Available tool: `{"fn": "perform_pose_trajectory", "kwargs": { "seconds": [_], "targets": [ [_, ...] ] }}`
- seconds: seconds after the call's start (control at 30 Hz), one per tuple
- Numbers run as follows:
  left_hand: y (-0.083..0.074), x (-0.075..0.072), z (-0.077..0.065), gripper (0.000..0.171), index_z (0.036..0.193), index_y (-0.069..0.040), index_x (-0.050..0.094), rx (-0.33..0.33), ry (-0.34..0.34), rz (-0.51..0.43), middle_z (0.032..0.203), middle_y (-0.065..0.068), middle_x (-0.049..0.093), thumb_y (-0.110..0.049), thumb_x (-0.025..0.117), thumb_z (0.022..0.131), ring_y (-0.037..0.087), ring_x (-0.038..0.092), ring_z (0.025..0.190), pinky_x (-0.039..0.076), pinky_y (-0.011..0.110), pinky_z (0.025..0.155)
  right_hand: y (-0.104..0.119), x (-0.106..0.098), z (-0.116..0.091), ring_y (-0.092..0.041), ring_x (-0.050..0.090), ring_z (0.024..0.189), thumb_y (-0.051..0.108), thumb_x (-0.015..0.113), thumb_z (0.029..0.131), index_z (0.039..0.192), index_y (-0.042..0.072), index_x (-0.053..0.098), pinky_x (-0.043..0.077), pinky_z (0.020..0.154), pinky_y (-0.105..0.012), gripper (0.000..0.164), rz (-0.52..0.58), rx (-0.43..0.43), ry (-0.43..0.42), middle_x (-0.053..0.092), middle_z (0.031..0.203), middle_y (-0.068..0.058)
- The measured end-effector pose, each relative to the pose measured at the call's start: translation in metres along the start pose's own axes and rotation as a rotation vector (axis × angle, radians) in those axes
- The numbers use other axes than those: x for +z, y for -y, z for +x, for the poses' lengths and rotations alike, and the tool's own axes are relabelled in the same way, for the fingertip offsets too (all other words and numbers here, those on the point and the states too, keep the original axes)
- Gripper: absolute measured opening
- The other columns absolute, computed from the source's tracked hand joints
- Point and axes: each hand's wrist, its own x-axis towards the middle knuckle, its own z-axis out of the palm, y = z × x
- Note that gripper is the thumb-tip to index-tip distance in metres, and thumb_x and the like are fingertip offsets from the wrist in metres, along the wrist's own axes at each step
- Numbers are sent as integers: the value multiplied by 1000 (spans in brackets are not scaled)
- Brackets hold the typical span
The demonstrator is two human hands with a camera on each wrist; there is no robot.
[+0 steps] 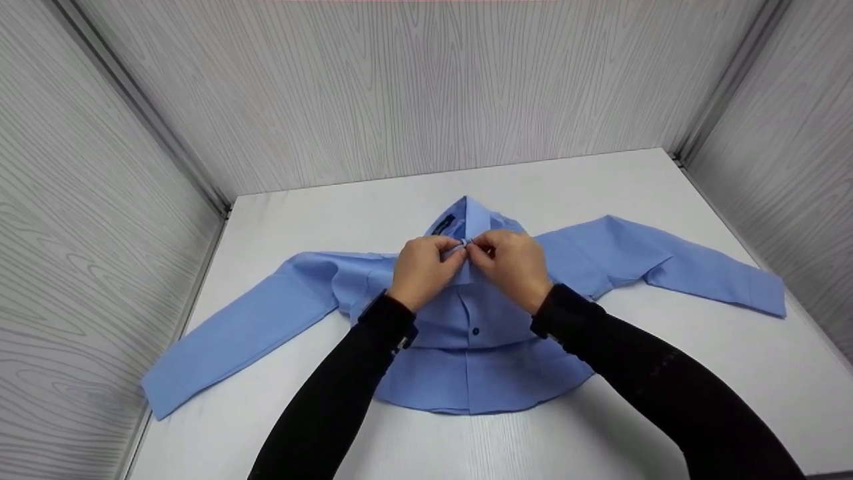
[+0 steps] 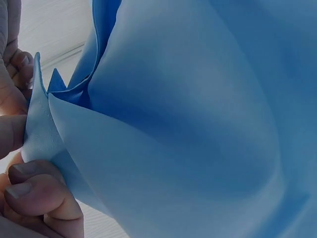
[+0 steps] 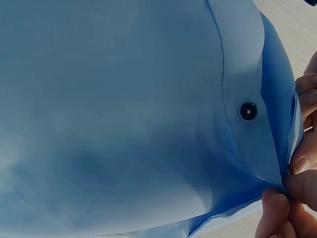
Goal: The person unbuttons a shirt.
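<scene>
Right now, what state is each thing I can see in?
Blue shirt: front up, body rumpled
Collar: standing up
Left-side sleeve: stretched outward
Right-side sleeve: stretched outward, creased
Dark button: uncovered; whether fastened, unclear
Dark label: exposed inside the collar
Left hand: pinching the shirt near the collar
Right hand: likewise pinching

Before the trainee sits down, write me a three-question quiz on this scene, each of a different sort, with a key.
1. Multiple choice: where do the left hand and right hand pinch the shirt?
a) at a cuff
b) near the collar
c) at the bottom hem

2. True or false: both shirt sleeves are tucked beneath the body of the shirt.

3. Fill in: in the head view, the button below the hands is ____ in colour.

Key:
1. b
2. False; one sleeve and the other sleeve spread out to opposite sides on the table.
3. Black
</scene>
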Motion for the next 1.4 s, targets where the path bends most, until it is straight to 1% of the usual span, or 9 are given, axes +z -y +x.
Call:
{"fn": "perform_pose_trajectory", "kwargs": {
  "seconds": [0.2, 0.4, 0.5, 0.7, 0.83, 0.97, 1.1, 1.27, 1.4],
  "targets": [
    [1, -1, -1, 21, 108, -13, 77, 9, -30, 18, 98, 5, 78, -25, 67, 94, 15, 67, 74, 52, 29, 72, 2, 3, -1, -17, 67, 68, 24, 68, 94, 92, 13, 76, 54, 61, -34, 14, -57, -65, -29, 74, 83, -4],
    [-5, 6, 2, 19, 103, -10, 79, -13, -65, 28, 88, 7, 78, -22, 67, 93, 12, 56, 58, 49, 27, 68, 0, 7, -4, -19, 68, 69, 19, 73, 90, 85, 11, 72, 55, 65, -36, 10, -204, -220, -194, 72, 79, -4],
    [-6, 8, 4, 18, 101, -10, 79, -34, -73, 34, 82, 8, 76, -20, 67, 92, 10, 53, 56, 45, 24, 65, 1, 8, -4, -20, 68, 71, 19, 72, 90, 84, 10, 72, 55, 67, -37, 10, -184, -211, -168, 71, 79, -5],
    [-4, 5, 0, 21, 109, -13, 77, -50, -37, -54, 51, -1, 41, -21, 63, 95, 9, 33, 45, 24, 23, 51, -5, -3, 5, -22, 59, 67, 22, 63, 97, 92, 10, 74, 45, 62, -29, 17, 375, 136, 148, 70, 81, -8],
    [-3, 4, -1, 22, 113, -13, 76, -18, -66, -105, 54, 0, 48, -22, 64, 96, 8, 35, 46, 26, 22, 50, -11, -12, 12, -27, 59, 80, 25, 61, 99, 98, 8, 72, 45, 72, -29, 20, 644, 335, 285, 68, 90, -11],
    [-3, 7, -2, 19, 107, -13, 78, 45, -110, -23, 69, 8, 68, -20, 66, 94, 9, 42, 49, 33, 22, 53, -8, -18, 16, -23, 60, 75, 25, 62, 98, 96, 9, 73, 46, 69, -29, 19, 512, 261, 327, 69, 86, -10],
    [-6, 11, -3, 16, 101, -13, 80, 110, -162, 113, 93, 6, 78, -19, 69, 90, 15, 63, 64, 52, 28, 65, 2, -21, 18, -17, 59, 61, 22, 64, 97, 88, 11, 75, 46, 58, -31, 19, 174, 71, 253, 69, 75, -6],
    [-9, 14, -5, 15, 99, -16, 80, 114, -175, 188, 93, 4, 78, -24, 70, 92, 20, 71, 77, 56, 35, 67, 10, -16, 14, -23, 60, 59, 16, 59, 97, 78, 7, 69, 51, 58, -39, 24, -252, -161, 120, 63, 65, -9],
    [-9, 15, -5, 17, 101, -16, 80, 104, -161, 179, 93, 5, 78, -24, 68, 94, 18, 68, 69, 53, 30, 59, 6, -10, 9, -21, 57, 58, 15, 53, 101, 83, 5, 66, 48, 57, -36, 24, -147, -101, 161, 61, 68, -9]
  ]
}}
